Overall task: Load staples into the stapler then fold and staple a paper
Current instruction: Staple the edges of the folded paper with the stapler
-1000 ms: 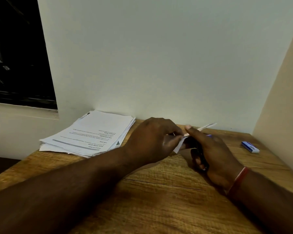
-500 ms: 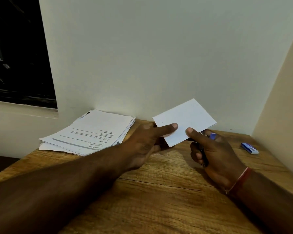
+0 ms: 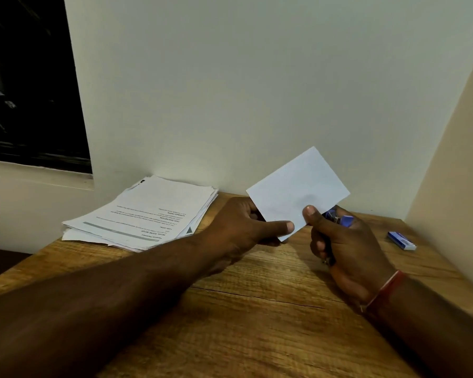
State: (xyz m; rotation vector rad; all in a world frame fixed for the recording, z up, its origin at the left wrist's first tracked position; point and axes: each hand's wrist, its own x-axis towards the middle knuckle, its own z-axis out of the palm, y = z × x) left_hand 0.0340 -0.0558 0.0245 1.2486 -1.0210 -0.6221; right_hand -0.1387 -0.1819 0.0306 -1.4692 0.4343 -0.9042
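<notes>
While pinching folded paper [image 3: 298, 192] in left hand [image 3: 241, 225], clasps blue stapler [image 3: 346, 221] in right hand [image 3: 350, 249]. Probably light, limp; best pinched close to the right hand.

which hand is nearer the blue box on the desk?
Right. The right hand, gripping the stapler, is near the blue box, not touching; the left hand, holding the paper, is farther.
</notes>
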